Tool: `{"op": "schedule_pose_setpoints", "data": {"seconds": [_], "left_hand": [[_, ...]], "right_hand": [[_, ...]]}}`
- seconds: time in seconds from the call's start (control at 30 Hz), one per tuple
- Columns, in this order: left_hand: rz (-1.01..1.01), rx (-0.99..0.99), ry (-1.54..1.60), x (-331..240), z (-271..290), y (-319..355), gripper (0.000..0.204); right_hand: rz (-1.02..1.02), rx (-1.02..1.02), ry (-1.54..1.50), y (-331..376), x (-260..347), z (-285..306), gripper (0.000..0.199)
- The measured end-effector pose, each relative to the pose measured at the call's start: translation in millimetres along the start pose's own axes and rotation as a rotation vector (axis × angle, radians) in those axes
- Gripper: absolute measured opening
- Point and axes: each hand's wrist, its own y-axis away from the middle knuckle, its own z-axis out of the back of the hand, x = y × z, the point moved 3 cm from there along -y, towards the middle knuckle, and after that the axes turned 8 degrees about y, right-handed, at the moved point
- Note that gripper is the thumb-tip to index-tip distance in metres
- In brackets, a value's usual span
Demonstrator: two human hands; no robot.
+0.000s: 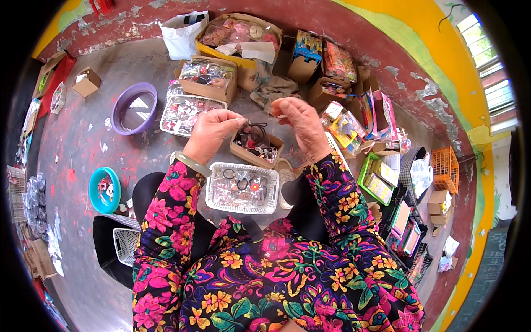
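Both hands are raised in front of me over a small cardboard box [251, 155] of dark hair ties and small trinkets. My left hand [210, 133] is closed in a pinch, its fingertips at the box's upper edge; what it grips is too small to make out. To the right, my right hand [304, 124] has thumb and fingers pressed together, and I cannot make out what is in them. Closer to my body, between my knees, stands a white plastic basket [210, 191] holding clear packets with round hair ties inside.
Another white basket [165, 126] of packets stands beyond my left hand, beside a purple basin [116, 119]. A teal basin [93, 191] sits at left. Filled cardboard boxes [191, 88] line the far wall. At right are a green basket [362, 176] and black crates [417, 260].
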Motion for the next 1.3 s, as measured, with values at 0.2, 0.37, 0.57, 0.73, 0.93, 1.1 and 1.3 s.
{"op": "schedule_pose_setpoints", "data": {"seconds": [0.2,0.37,0.57,0.73,0.93,1.1,1.3], "left_hand": [[-0.014,0.037,-0.018,5.0,-1.4,-5.3,0.016],[-0.034,0.009,0.108,3.2,0.2,-3.7,0.023],[-0.334,0.065,-0.548,6.8,-5.9,-8.1,0.025],[-0.247,0.127,-0.576,21.4,-6.1,-5.3,0.013],[-0.030,0.082,-0.329,24.1,-4.5,-6.2,0.016],[0.010,0.103,-0.341,10.9,-4.0,-2.7,0.015],[0.058,0.089,-0.157,0.6,-7.2,-1.0,0.014]], "right_hand": [[-0.142,0.197,0.066,7.4,-7.6,-6.5,0.016],[-0.064,0.138,0.093,7.0,-1.9,-5.8,0.012],[0.386,0.205,0.541,2.9,-8.6,-11.3,0.009],[0.621,0.242,0.692,10.0,-5.9,-22.3,0.007],[0.442,0.228,0.562,9.6,-6.6,-18.8,0.007],[0.292,0.235,0.438,10.3,-3.6,-15.3,0.011],[0.202,0.208,0.366,7.7,-5.7,-11.0,0.013]]}}
